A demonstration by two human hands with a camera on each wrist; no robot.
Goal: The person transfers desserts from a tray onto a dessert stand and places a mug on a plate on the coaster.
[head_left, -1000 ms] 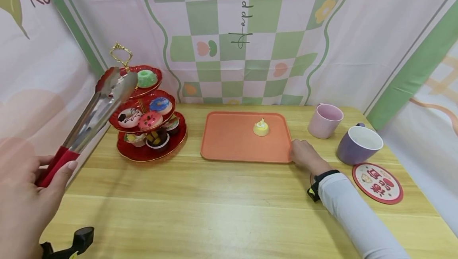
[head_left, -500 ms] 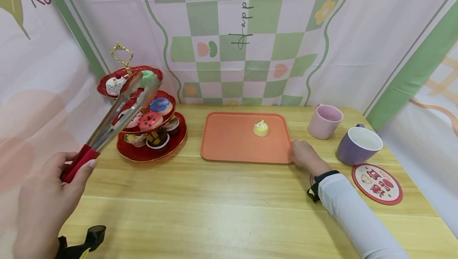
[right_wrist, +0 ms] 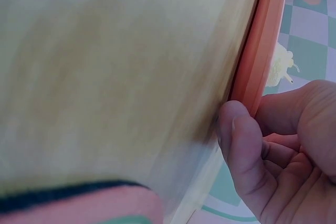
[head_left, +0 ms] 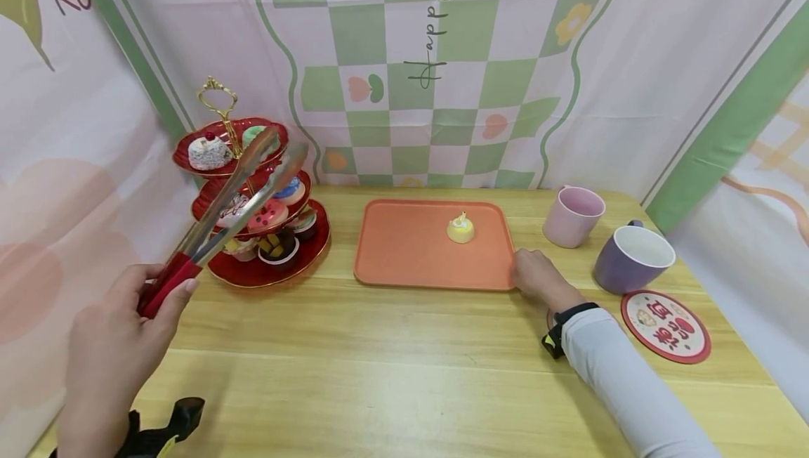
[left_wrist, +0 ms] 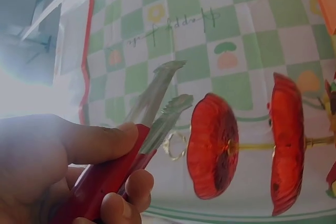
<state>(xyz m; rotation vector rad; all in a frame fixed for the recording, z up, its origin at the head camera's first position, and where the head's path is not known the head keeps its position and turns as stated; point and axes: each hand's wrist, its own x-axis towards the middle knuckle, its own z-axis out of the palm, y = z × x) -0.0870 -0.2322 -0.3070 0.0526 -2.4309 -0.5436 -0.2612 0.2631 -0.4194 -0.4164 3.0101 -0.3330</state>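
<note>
My left hand [head_left: 129,331] grips a pair of tongs [head_left: 221,212] by their red handles. The metal tips stand a little apart with nothing between them, and in the head view they overlap the tiered stand [head_left: 268,277]. Several toy cakes and doughnuts sit on the stand's three red tiers, among them a white cake [head_left: 210,152] with a cherry and a pink doughnut [head_left: 268,215]. With thumb and fingers, my right hand [head_left: 542,277] pinches the near right corner of the orange tray [head_left: 404,247]. One small yellow cake [head_left: 461,228] rests on that tray, right of its middle.
To the right of the tray stand a pink mug [head_left: 574,216] and a purple mug [head_left: 634,257]. A round coaster [head_left: 666,326] with a red rim lies in front of them. A checked cloth [head_left: 417,79] hangs behind the wooden table [head_left: 392,367].
My left hand has moved right with the tongs, whose tips have passed across the stand's top tier and uncovered the white cake. The right hand and the tray stay where they were.
</note>
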